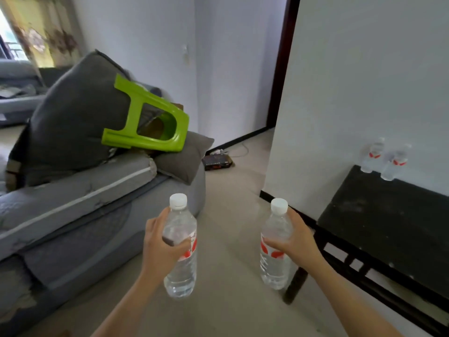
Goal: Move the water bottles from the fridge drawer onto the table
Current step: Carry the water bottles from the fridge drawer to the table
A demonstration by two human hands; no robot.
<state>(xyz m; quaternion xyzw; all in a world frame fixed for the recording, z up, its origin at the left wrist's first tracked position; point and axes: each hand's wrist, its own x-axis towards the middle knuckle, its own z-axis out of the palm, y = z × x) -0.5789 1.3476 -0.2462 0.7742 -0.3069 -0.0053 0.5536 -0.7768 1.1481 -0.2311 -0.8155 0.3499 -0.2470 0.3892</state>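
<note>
My left hand (159, 242) grips a clear water bottle (181, 271) with a white cap and red label, held upright over the floor. My right hand (295, 240) grips a second, matching water bottle (274, 268), also upright. Both bottles hang in the air in front of me, left of the black table (379, 222). Two more water bottles (382, 159) stand side by side at the table's far edge against the white wall. The fridge drawer is out of view.
A grey sofa (73, 198) fills the left side, with a large grey cushion (75, 122) and a tipped green plastic stool (150, 117) on it. A dark box (217, 161) with cables lies on the floor by the wall. Bare floor runs between sofa and table.
</note>
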